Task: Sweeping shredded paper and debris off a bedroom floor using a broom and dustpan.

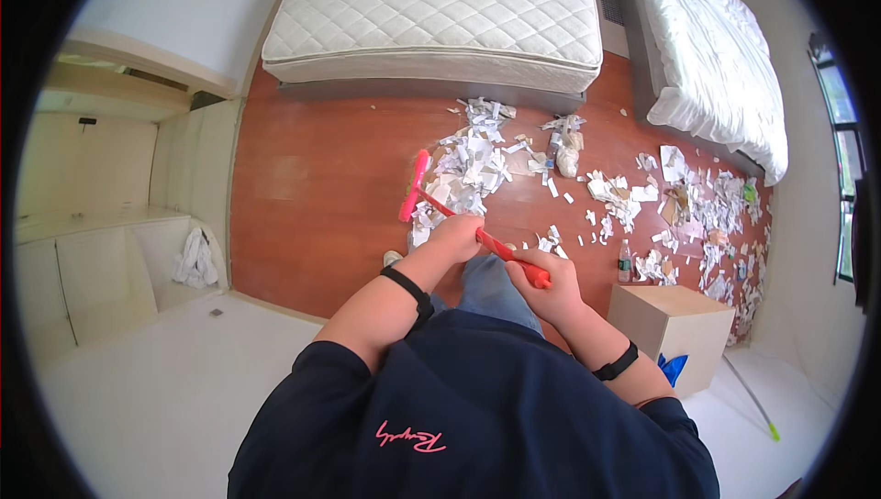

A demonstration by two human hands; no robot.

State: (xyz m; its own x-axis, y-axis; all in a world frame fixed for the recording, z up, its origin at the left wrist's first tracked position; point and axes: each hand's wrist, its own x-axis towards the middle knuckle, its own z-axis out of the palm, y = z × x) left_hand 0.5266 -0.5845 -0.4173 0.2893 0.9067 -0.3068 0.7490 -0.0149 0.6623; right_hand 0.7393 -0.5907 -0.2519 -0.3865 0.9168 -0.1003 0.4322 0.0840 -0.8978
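Observation:
Both my hands grip the red handle of a broom point(494, 244), held slantwise in front of my body. My left hand point(455, 236) is closed around the lower part of the handle, and my right hand point(556, 286) holds it near its top end. The broom's pink head point(414, 189) is at the left side of a heap of torn paper scraps point(475, 165) on the reddish wood floor point(310, 189). Whether its bristles touch the floor is hard to tell.
Beyond the heap stands a bed with a bare mattress point(433, 24); a white quilt point(709, 52) covers another at right. More scraps point(716, 203) litter the right side, near a plastic bottle point(624, 261) and a wooden cabinet point(678, 323). A pole point(750, 396) lies behind the cabinet.

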